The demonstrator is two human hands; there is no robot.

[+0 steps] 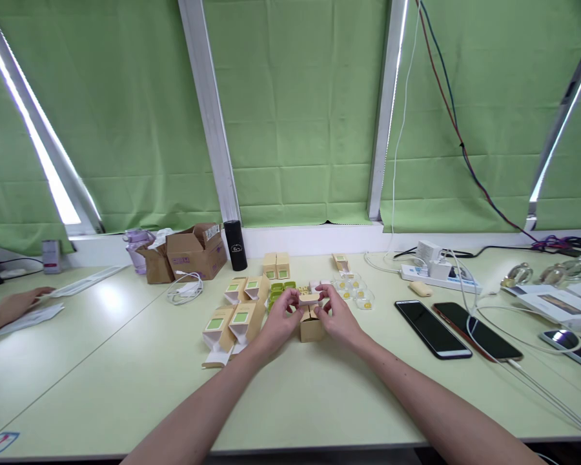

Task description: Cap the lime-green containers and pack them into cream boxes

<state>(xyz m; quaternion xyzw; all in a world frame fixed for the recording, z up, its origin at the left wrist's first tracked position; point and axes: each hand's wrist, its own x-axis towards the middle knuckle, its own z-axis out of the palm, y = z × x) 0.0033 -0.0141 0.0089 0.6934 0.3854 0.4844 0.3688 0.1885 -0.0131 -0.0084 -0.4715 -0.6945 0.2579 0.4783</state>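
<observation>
Between my two hands stands a small kraft cardboard box (312, 331) with its top flap raised. My left hand (281, 318) is closed on the box's left side, thumb and fingertips at the flap. From the right, my right hand (339, 318) grips the same box near its upper edge. What lies inside it is hidden. Left of my hands are several open kraft boxes with green labels (242, 317). Just behind the held box sit green square pieces (275, 292), partly covered by my left hand. Clear round cases with yellow centres (365, 299) lie beyond my right hand.
Two upright kraft boxes (276, 265) and a black tumbler (235, 245) stand at the back, near a brown carton (196, 250). Phones (433, 328), cables and a power strip (443, 279) occupy the right side. Another person's hand (17, 310) rests at far left.
</observation>
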